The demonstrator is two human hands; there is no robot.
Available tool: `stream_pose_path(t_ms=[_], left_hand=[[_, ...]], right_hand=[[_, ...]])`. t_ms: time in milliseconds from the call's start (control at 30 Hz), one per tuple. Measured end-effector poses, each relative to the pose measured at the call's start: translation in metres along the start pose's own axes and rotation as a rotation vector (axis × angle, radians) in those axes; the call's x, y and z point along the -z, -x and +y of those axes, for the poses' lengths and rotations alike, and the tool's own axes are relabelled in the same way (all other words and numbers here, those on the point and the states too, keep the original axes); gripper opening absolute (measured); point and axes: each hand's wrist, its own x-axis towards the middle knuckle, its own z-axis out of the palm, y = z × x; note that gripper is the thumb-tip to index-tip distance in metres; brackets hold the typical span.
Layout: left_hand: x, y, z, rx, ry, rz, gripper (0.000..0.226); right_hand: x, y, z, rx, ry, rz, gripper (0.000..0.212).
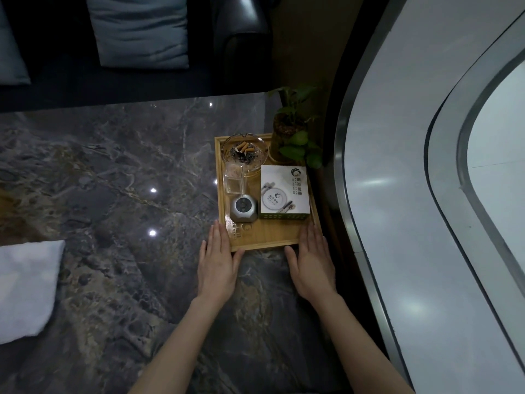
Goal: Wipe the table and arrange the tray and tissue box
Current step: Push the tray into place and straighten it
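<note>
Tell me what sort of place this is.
Probably a lounge or a restaurant's private room. A dark marble table stands before a dark leather sofa with cushions; a wooden tray holds a used glass ashtray and a branded tissue box.

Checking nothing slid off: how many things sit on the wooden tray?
4: a glass ashtray at the far left, a clear square holder nearer, a grey round gadget nearest, and the tissue box on the right of the tray.

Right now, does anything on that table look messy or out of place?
The ashtray at the tray's far end is full of butts and ash. A white cloth lies loose at the table's left edge. Nothing is spilled or tipped; the tissue box sits flat.
</note>
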Motion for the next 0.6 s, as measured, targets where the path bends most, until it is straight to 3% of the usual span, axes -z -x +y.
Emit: stream_pose_path(t_ms=[433,600], left_hand=[[-0.0018,-0.0018,0.0006,0.002,0.014,-0.003,0.070],[-0.0016,-0.0007,0.0000,0.000,0.065,0.011,0.070]], right_hand=[[-0.0030,-0.0013,0.0012,-0.008,-0.033,0.011,0.064],[-0.0054,-0.0023,0.0018,-0.003,-0.041,0.005,0.070]])
